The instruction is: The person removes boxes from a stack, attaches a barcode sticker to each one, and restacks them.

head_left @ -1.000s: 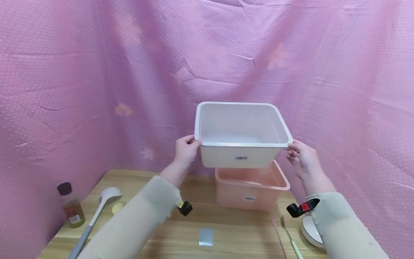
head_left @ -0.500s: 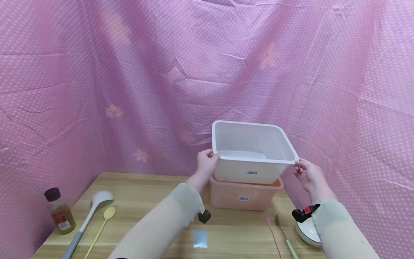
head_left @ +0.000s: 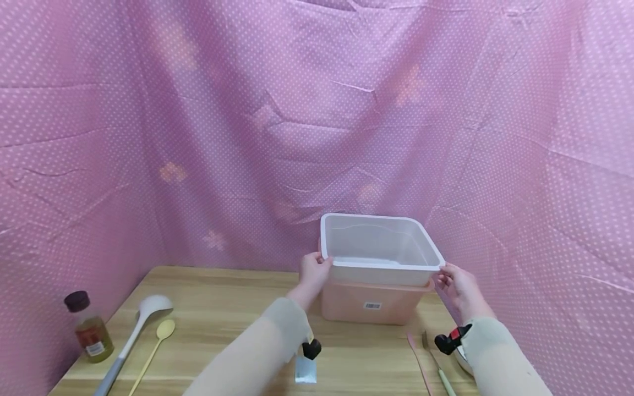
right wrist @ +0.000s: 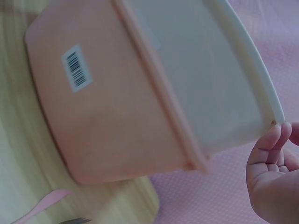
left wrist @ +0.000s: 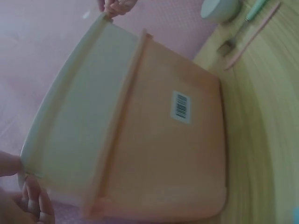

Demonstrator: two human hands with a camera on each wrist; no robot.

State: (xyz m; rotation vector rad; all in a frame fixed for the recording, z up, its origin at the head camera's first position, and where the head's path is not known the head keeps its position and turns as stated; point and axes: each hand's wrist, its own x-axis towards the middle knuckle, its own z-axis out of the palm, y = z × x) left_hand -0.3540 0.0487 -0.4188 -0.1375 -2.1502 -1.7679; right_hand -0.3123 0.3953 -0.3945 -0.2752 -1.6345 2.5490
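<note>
A white plastic bin point(head_left: 378, 275) sits partly inside a pink plastic bin point(head_left: 354, 306) at the back right of the table. Its upper part and rim stand above the pink rim. My left hand point(head_left: 312, 276) pinches the white rim at the near left corner. At the near right corner my right hand point(head_left: 460, 287) pinches the same rim, as the right wrist view also shows. Both wrist views show a barcode label point(left wrist: 181, 107) on the pink bin's front. The white bin's lower part is hidden inside the pink one.
On the left of the wooden table point(head_left: 223, 297) stand a dark-capped bottle point(head_left: 91, 330), a ladle point(head_left: 134, 335) and a yellow spoon point(head_left: 160, 336). A silvery card point(head_left: 305, 371) lies near the front. A pink utensil point(head_left: 418, 360), a green-handled fork point(head_left: 441, 374) and a bowl point(head_left: 463, 360) are at right.
Both hands have lowered the white bin from above the pink bin down into it. The view has shifted slightly, and the left forearm now partly covers the card.
</note>
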